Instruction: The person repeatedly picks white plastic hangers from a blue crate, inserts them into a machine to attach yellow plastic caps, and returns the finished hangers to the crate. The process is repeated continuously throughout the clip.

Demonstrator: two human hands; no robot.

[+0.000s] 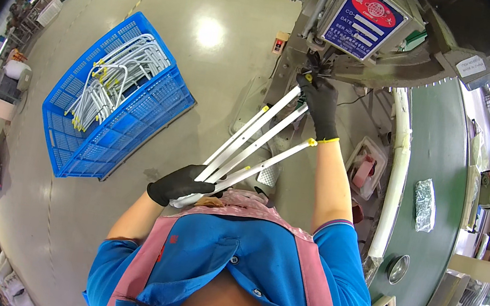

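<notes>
In my black-gloved left hand [182, 185], low in front of my apron, the near ends of several white metal tubes [246, 147] are gripped. They fan out up and to the right, and some carry small yellow pieces at their ends. My right hand [321, 104], gloved in black with a yellow cuff, closes around the far end of one tube, right at the working head [325, 58] of a grey machine [385, 72]. The glove and the machine hide exactly how that tube end meets the tooling.
Left on the floor stands a blue plastic crate [133, 107] with many bent white tubes [122, 75]. To the right runs a green-topped table [438, 141] holding a clear-wrapped packet [424, 204] and a round metal bowl [398, 269]. A bin [367, 166] sits below the machine.
</notes>
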